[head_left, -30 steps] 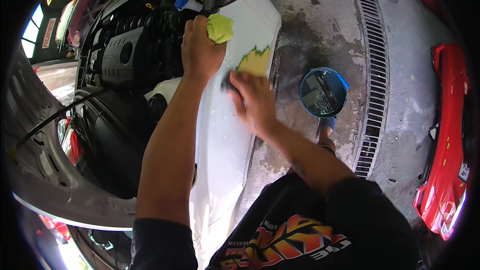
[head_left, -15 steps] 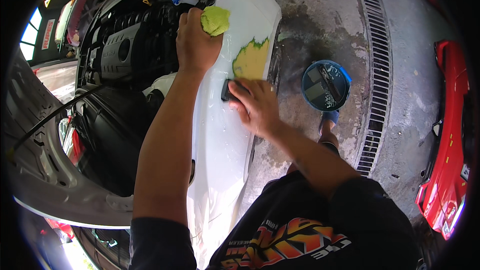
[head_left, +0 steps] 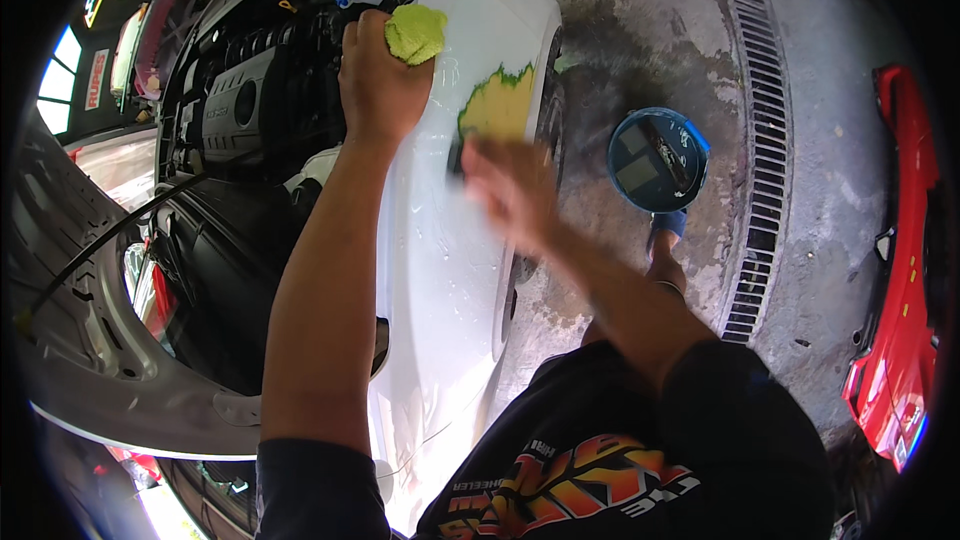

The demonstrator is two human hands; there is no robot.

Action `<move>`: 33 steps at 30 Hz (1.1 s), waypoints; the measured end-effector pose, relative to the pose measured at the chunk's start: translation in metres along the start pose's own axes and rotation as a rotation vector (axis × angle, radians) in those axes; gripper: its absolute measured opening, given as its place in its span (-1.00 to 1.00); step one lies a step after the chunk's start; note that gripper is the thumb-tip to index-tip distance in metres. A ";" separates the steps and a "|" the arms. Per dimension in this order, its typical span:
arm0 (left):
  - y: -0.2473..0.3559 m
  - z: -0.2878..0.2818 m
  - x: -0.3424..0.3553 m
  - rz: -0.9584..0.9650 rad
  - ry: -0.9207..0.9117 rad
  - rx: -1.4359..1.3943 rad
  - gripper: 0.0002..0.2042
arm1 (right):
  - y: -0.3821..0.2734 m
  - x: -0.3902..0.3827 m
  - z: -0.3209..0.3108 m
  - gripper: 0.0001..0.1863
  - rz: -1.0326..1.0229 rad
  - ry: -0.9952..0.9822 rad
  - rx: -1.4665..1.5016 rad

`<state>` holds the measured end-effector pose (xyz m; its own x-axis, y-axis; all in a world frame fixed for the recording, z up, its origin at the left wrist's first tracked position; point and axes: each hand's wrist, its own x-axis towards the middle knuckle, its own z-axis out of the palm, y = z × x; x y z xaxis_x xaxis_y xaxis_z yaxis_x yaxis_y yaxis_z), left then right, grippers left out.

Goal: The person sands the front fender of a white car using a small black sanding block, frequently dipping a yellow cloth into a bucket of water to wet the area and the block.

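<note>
My left hand (head_left: 385, 90) grips a crumpled lime-green cloth (head_left: 416, 32) above the inner edge of a white car's fender (head_left: 435, 330), beside the open engine bay. A yellow patch with a ragged green border (head_left: 498, 100) marks the fender's paint, with wet streaks around it. Just below this patch, my right hand (head_left: 505, 190), smeared by motion, has its fingers around a small dark block (head_left: 456, 160) on the fender's surface.
The engine bay (head_left: 235, 105) and a grey hood panel (head_left: 120, 340) fill the left. A blue bucket (head_left: 625, 155) holding flat pieces stands on concrete above my foot (head_left: 668, 225). A metal drain grate (head_left: 757, 190) runs alongside; a red car body part (head_left: 905, 270) is far right.
My left hand with the cloth has moved slightly up and left. My right hand dipped, then rose again with the block along the fender. The view has shifted a little.
</note>
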<state>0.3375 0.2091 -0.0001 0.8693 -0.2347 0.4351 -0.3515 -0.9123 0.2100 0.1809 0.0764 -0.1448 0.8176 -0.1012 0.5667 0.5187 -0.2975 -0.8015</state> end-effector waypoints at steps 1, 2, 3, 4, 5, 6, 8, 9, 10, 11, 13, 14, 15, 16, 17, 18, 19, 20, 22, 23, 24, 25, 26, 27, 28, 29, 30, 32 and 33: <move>0.001 0.000 0.002 0.010 -0.002 0.003 -0.53 | 0.037 0.041 0.001 -0.39 0.020 0.065 -0.053; 0.003 0.003 0.004 0.031 0.002 0.003 -0.53 | 0.070 0.082 0.000 -0.48 0.039 0.138 -0.098; 0.008 0.008 0.007 0.053 -0.001 -0.008 -0.53 | 0.099 0.114 -0.005 -0.57 0.050 0.222 -0.162; 0.012 0.012 0.011 0.077 0.000 -0.019 -0.53 | 0.116 0.132 -0.010 -0.64 0.054 0.309 -0.241; 0.008 0.009 0.007 0.053 -0.012 0.013 -0.52 | 0.102 0.126 -0.006 -0.65 0.186 0.246 -0.146; 0.003 0.007 0.002 0.039 -0.010 0.027 -0.52 | 0.074 0.111 -0.001 -0.66 0.315 0.179 -0.053; -0.002 0.004 -0.001 0.022 0.008 0.035 -0.51 | 0.006 0.020 -0.001 -0.54 0.230 0.042 -0.111; -0.003 0.001 -0.002 0.003 -0.001 0.033 -0.51 | -0.029 -0.025 -0.003 -0.47 0.183 -0.021 -0.138; -0.002 0.001 -0.003 -0.011 -0.012 0.024 -0.50 | -0.055 -0.056 -0.017 -0.52 0.132 -0.163 -0.130; 0.001 0.000 -0.002 -0.019 -0.022 0.017 -0.50 | -0.058 -0.077 -0.018 -0.52 0.098 -0.127 -0.041; 0.002 -0.004 -0.001 -0.032 -0.021 0.033 -0.50 | -0.015 -0.038 -0.012 -0.54 0.178 -0.080 -0.106; 0.003 -0.004 -0.001 -0.033 -0.029 0.041 -0.50 | 0.029 0.000 -0.002 -0.56 0.243 0.030 -0.128; 0.011 0.004 0.006 -0.007 -0.034 0.021 -0.51 | 0.076 0.041 -0.002 -0.57 0.311 0.158 -0.163; 0.013 0.007 0.007 0.004 -0.038 0.018 -0.51 | 0.099 0.083 -0.015 -0.57 0.319 0.234 -0.232; 0.012 0.007 0.007 0.010 -0.041 0.020 -0.51 | 0.098 0.097 -0.020 -0.57 0.414 0.205 -0.174; 0.012 0.007 0.006 0.018 -0.047 0.036 -0.51 | 0.093 0.106 -0.026 -0.57 0.515 0.173 -0.121; 0.008 0.003 0.003 0.010 -0.046 0.059 -0.51 | 0.085 0.110 -0.024 -0.57 0.607 0.124 -0.062; 0.005 0.001 0.000 0.003 -0.045 0.080 -0.51 | 0.054 0.076 -0.015 -0.56 0.538 0.129 -0.024; 0.006 0.002 0.001 -0.005 -0.040 0.044 -0.51 | 0.003 -0.010 -0.006 -0.55 0.249 0.162 -0.142; 0.003 -0.001 -0.001 -0.013 -0.040 0.036 -0.51 | -0.025 -0.045 -0.009 -0.57 0.176 0.106 -0.076; 0.004 -0.002 -0.001 -0.024 -0.047 0.038 -0.51 | -0.043 -0.061 -0.018 -0.61 0.190 0.058 -0.042; 0.005 -0.003 -0.002 -0.038 -0.054 0.042 -0.51 | -0.033 -0.058 -0.022 -0.62 0.143 0.033 -0.097; 0.005 -0.005 -0.002 -0.054 -0.062 0.048 -0.51 | -0.017 -0.049 -0.022 -0.62 0.096 0.007 -0.150; 0.007 -0.003 -0.001 -0.041 -0.053 0.035 -0.52 | 0.009 -0.021 -0.017 -0.62 0.147 0.127 -0.130; 0.006 -0.003 0.000 -0.026 -0.045 0.031 -0.52 | 0.035 0.017 -0.017 -0.60 0.257 0.133 -0.166; 0.007 -0.001 0.003 -0.007 -0.036 0.026 -0.52 | 0.061 0.056 -0.021 -0.57 0.367 0.140 -0.205; 0.015 0.007 0.009 0.016 -0.035 0.016 -0.52 | 0.097 0.092 -0.029 -0.56 0.451 0.200 -0.117; 0.018 0.010 0.009 0.029 -0.046 0.021 -0.52 | 0.103 0.102 -0.037 -0.55 0.601 0.128 -0.108; 0.012 0.002 0.003 -0.002 -0.041 0.052 -0.52 | 0.073 0.086 -0.026 -0.56 0.623 0.109 -0.009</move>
<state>0.3369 0.1965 0.0017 0.8840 -0.2451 0.3981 -0.3317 -0.9289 0.1648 0.2829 0.0212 -0.1495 0.9351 -0.3542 0.0108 -0.0489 -0.1591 -0.9861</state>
